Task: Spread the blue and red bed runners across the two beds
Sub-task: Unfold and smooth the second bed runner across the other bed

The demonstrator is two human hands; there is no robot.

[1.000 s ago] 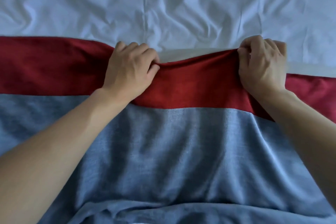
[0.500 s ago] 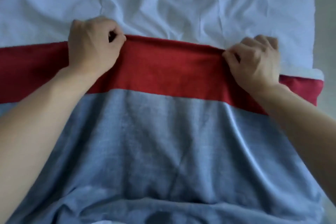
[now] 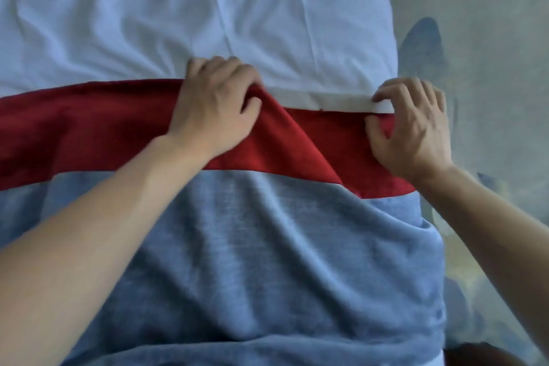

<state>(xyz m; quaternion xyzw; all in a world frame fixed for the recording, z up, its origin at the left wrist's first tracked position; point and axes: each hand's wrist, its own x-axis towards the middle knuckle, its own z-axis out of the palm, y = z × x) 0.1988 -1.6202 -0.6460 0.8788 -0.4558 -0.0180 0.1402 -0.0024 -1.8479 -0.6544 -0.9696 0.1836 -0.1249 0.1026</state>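
The left hand [image 3: 212,110] grips the bed runner's [image 3: 267,217] red band [image 3: 89,128], fingers curled; the right hand [image 3: 413,131] pinches it at the bed's [image 3: 208,24] right edge, likely to straighten it.

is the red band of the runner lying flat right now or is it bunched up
Bunched in part: the red band lifts into a ridge where the left hand grips it.

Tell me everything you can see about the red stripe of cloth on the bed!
The red band is a soft, matte strip running across the white sheet, joined along its near edge to the blue cloth. It lies flat on the left but ridges up into a fold at the middle. The left hand bunches its far edge; the right hand pinches that edge near the bed's side.
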